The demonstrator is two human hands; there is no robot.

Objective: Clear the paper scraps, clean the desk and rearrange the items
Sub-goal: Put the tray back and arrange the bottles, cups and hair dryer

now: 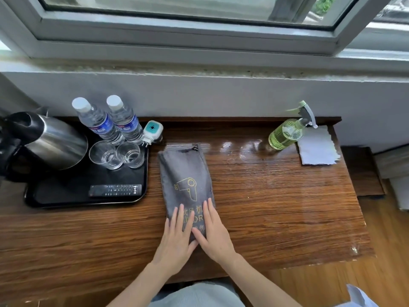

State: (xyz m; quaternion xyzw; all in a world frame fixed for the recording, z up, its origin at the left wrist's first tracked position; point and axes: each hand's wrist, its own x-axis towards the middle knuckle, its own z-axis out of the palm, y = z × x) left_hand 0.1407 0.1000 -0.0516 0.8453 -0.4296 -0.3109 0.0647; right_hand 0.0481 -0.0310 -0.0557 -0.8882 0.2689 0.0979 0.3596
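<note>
A grey hair-dryer bag (184, 173) with a yellow dryer print lies flat in the middle of the wooden desk (276, 196). My left hand (177, 238) and my right hand (213, 229) lie side by side on the bag's near end, fingers straight and pressing it down. A green spray bottle (286, 132) stands at the back right beside a folded white cloth (316, 146). Wet streaks shine on the desk near the bottle.
A black tray (66, 196) at the left carries a steel kettle (51, 140), two water bottles (110, 120), two glasses (117, 155) and a remote control (115, 190). A small white plug-in device (152, 130) stands at the tray's back right corner. The wall and window sill run behind the desk.
</note>
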